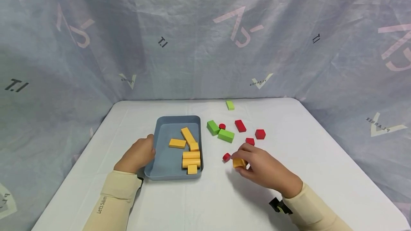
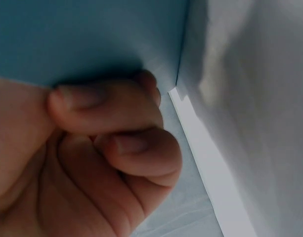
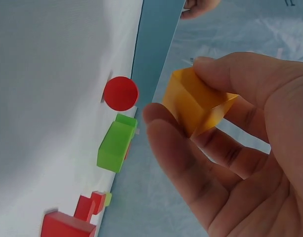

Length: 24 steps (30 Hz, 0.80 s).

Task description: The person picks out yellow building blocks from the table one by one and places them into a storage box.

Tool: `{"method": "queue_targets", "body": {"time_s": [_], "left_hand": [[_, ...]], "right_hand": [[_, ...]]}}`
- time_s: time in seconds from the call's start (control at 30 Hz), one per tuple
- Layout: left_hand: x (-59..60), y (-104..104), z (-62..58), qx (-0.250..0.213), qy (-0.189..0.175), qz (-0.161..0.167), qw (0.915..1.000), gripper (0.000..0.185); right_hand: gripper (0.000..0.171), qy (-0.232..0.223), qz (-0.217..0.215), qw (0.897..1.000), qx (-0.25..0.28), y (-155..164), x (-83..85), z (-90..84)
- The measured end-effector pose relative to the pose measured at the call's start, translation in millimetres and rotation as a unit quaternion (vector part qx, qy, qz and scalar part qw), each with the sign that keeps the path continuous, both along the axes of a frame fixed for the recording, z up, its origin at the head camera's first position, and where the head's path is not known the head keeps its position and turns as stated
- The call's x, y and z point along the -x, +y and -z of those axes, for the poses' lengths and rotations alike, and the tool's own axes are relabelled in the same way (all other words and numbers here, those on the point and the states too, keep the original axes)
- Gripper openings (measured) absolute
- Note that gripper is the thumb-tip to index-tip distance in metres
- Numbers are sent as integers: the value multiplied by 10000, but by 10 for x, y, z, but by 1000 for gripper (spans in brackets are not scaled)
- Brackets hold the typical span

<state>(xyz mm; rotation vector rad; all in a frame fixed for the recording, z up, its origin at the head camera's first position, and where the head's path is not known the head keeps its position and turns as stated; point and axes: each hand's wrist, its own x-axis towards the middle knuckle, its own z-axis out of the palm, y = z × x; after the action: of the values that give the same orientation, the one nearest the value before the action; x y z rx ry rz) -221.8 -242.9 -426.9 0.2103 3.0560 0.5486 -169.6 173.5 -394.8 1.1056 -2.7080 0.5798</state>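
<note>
A grey-blue plastic tray [image 1: 160, 131] is set on the white table [image 1: 205, 195], left of centre. Six yellow wooden blocks [image 1: 191, 155] are laid inside it, toward its right wall. Green and red wooden blocks [image 1: 226, 135] are scattered just right of the tray; one small green block [image 1: 229, 105] is placed apart, behind them.

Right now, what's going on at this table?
A person sits at a white table with coloured blocks. The left hand grips the left edge of a blue-grey tray, which holds several yellow blocks. The right hand pinches one more yellow block just right of the tray. Green blocks and red blocks lie loose on the table beyond that hand, outside the tray.
</note>
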Motion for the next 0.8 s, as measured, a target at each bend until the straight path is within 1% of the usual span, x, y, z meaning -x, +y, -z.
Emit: {"method": "queue_targets", "body": {"time_s": [0.27, 0.37, 0.57, 0.8], "left_hand": [[-4, 5, 3, 15, 45, 24, 10000, 35], [-1, 8, 2, 33, 58, 25, 10000, 34], [6, 4, 7, 0, 76, 45, 10000, 35], [0, -12, 5, -37, 51, 49, 10000, 35]], "right_hand": [[33, -418, 25, 9991, 12, -86, 10, -45], [37, -459, -7, 9989, 31, -117, 6, -40], [42, -276, -38, 9996, -76, -163, 5, -14], [55, 24, -50, 9998, -187, -207, 2, -27]]}}
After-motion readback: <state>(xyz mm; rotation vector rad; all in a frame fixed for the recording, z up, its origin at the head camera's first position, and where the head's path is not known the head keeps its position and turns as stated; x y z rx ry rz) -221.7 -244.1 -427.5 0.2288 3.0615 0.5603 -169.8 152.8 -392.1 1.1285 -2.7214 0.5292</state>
